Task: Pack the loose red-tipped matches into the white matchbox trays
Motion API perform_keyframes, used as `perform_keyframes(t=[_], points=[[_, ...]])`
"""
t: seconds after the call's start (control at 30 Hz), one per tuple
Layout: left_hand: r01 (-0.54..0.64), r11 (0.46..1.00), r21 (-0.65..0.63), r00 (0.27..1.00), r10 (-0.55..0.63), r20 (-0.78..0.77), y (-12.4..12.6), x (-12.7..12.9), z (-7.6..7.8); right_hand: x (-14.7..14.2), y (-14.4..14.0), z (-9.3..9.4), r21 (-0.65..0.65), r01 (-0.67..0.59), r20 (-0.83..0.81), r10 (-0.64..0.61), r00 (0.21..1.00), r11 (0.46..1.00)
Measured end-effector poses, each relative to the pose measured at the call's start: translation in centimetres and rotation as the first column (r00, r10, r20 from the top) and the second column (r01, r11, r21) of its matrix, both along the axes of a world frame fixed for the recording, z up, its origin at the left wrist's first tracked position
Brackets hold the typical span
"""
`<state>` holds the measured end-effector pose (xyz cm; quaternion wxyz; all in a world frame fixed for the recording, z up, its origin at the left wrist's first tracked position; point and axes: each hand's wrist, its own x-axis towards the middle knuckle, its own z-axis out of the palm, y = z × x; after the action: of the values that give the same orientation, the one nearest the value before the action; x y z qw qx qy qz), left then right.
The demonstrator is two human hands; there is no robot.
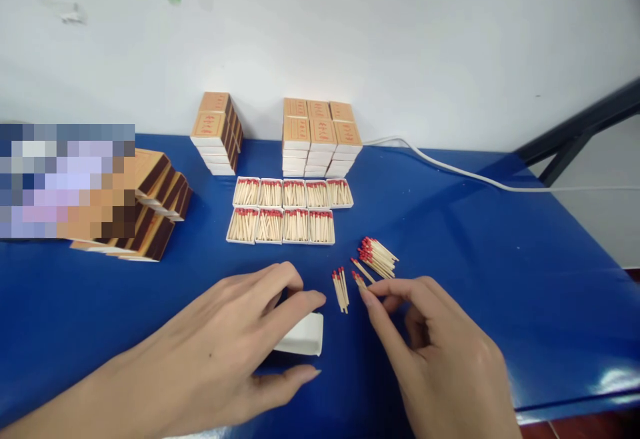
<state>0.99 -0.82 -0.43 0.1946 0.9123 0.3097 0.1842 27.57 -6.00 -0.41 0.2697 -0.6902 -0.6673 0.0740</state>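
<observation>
My right hand (440,352) pinches a few red-tipped matches (359,279) between thumb and forefinger, just above the blue tabletop. Beside those fingertips lies a loose pile of matches (379,257), with a single match (364,271) near it. A small group of matches (340,290) rests to the left, between my two hands. My left hand (240,339) hovers with thumb and fingers apart around a white matchbox tray (306,333). The hand covers much of this tray; its visible end holds no matches. Whether the hand touches it, I cannot tell.
Two rows of match-filled trays (283,211) lie beyond my hands. Behind them stand stacked matchboxes (323,135) and another stack (216,132). More matchboxes (155,225) are piled at left, beside a blurred-out patch. A white cable (450,165) crosses the blue table (475,239) along the wall.
</observation>
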Motion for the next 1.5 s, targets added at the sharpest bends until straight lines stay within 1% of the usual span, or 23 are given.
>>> perform_keyframes(t=[0.17, 0.4, 0.57, 0.67, 0.87, 1.07, 1.33, 1.4, 1.5], points=[[-0.003, 1.0, -0.005, 1.0, 0.003, -0.009, -0.1, -0.1, 0.1, -0.5, 0.3, 0.1, -0.002, 0.032, 0.018, -0.032, 0.999, 0.999], [0.007, 1.0, 0.018, 1.0, -0.006, -0.012, -0.1, -0.1, 0.2, 0.0, 0.7, 0.5, 0.031, 0.052, 0.03, -0.053, 0.998, 0.998], [0.003, 1.0, 0.026, 1.0, -0.003, -0.008, 0.0, -0.1, 0.2, -0.5, 0.8, 0.2, 0.061, 0.078, -0.043, -0.076, 0.996, 0.995], [0.003, 1.0, 0.019, 1.0, -0.003, -0.009, -0.1, -0.1, 0.2, -0.7, 0.9, -0.2, 0.072, 0.068, -0.053, -0.065, 0.996, 0.995], [0.018, 1.0, 0.02, 1.0, -0.017, -0.017, -0.2, -0.1, 0.1, -0.5, 0.6, -0.5, 0.059, 0.065, -0.046, -0.062, 0.997, 0.996], [0.011, 1.0, 0.02, 1.0, -0.011, -0.019, 0.0, 0.0, 0.2, -1.1, 0.3, -0.1, 0.02, 0.111, -0.106, -0.108, 0.988, 0.994], [0.008, 0.997, 0.072, 0.999, -0.005, -0.041, 0.0, 0.0, 0.3, -1.6, 0.1, 0.4, -0.023, 0.108, -0.175, -0.11, 0.978, 0.994], [0.005, 0.997, 0.079, 0.999, -0.003, -0.034, 0.0, -0.1, 0.3, -1.5, 0.2, 0.5, -0.023, 0.111, -0.172, -0.114, 0.978, 0.994], [0.005, 0.997, 0.072, 0.999, -0.002, -0.039, 0.0, 0.1, 0.4, -1.1, 0.6, 0.4, 0.003, 0.111, -0.124, -0.11, 0.986, 0.994]])
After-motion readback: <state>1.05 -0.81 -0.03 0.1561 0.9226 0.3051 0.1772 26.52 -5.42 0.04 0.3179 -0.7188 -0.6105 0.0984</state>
